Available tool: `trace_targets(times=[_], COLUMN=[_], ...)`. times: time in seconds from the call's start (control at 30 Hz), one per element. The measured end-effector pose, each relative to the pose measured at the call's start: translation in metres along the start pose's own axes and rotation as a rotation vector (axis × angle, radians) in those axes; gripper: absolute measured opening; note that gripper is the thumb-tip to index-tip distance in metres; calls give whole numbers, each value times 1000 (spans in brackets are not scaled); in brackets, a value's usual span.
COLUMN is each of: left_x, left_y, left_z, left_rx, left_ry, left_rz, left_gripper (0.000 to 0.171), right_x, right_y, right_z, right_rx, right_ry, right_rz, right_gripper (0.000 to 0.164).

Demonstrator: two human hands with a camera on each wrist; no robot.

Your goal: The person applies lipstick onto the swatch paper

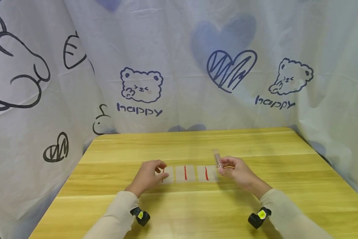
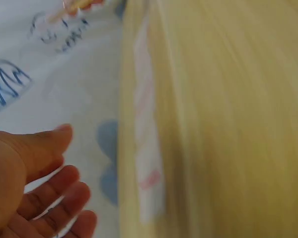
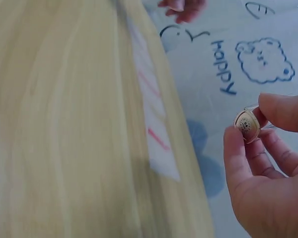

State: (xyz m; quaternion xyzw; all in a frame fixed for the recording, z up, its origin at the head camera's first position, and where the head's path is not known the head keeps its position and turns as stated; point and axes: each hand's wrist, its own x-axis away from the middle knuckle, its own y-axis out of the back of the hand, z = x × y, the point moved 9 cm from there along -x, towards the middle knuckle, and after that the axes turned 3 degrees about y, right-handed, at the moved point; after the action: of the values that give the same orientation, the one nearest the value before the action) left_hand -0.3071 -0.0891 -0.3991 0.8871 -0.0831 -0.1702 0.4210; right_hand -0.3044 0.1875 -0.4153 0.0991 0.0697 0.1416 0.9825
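Observation:
My right hand (image 1: 238,172) pinches a slim clear tube (image 1: 217,159), like a lipstick or lip gloss, between thumb and fingers. Its gold end (image 3: 246,126), with small dark print, faces the right wrist camera. Below and left of that hand, a flat whitish strip (image 1: 190,173) lies across the table, with yellowish bands and red lines (image 1: 185,173) on it. Over the strip's left end hovers my left hand (image 1: 147,176), thumb and fingers apart and loosely bent, holding nothing. It partly hides the leftmost red line (image 1: 163,171).
The wooden table (image 1: 181,212) reaches back to a white curtain (image 1: 179,59) printed with bears, hearts and the word happy. A second stretch of the curtain hangs along the left side. Each wrist wears a small black camera (image 1: 142,217).

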Motion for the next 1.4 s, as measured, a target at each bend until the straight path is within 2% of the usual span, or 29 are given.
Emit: trace_targets(times=[0.17, 0.33, 0.53, 0.73, 1.03, 1.4], left_x=[2, -2, -7, -7, -6, -2], left_y=[-5, -10, -17, -20, -20, -17], left_z=[35, 50, 51, 47, 42, 40], left_rx=[-43, -95, -193, -255, -284, -268], left_ry=[106, 127, 98, 64, 25, 48], left_rz=[66, 107, 148, 167, 175, 185], left_gripper=[17, 12, 14, 14, 12, 12], right_x=[-3, -7, -11, -12, -10, -11], right_y=[14, 23, 24, 23, 24, 23], right_z=[-13, -25, -34, -34, -39, -39], right_rx=[121, 244, 382, 441, 511, 530], right_ry=[-11, -12, 8, 19, -10, -26], right_rz=[-75, -105, -74, -65, -66, -55], right_gripper=[29, 28, 30, 28, 26, 28])
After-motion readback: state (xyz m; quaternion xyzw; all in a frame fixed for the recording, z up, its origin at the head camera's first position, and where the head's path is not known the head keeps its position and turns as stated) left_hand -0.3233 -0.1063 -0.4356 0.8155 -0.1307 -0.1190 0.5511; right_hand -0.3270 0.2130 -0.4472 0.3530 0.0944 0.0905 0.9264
